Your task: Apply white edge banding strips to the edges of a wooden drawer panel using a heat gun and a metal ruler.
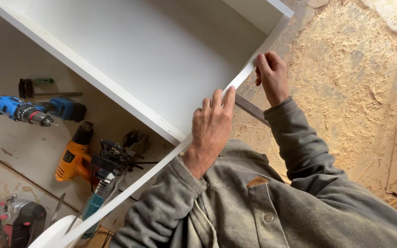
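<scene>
Head view: the person's left hand [211, 125] lies flat, fingers pressed together and stretched along the front edge of a white cabinet panel [161, 59], over a white edge-banding strip [125, 193] that runs down to a roll at the lower left; the right hand [272, 76] pinches the same strip against the panel's corner, with a dark metal bar [251, 109] showing just below the edge. Beyond the panel, on the bench [5, 133], lie a blue drill [21, 110], an orange drill [73, 158] and a red-and-black power tool [17, 220], well apart from both hands; sawdust covers the floor [359, 82].
</scene>
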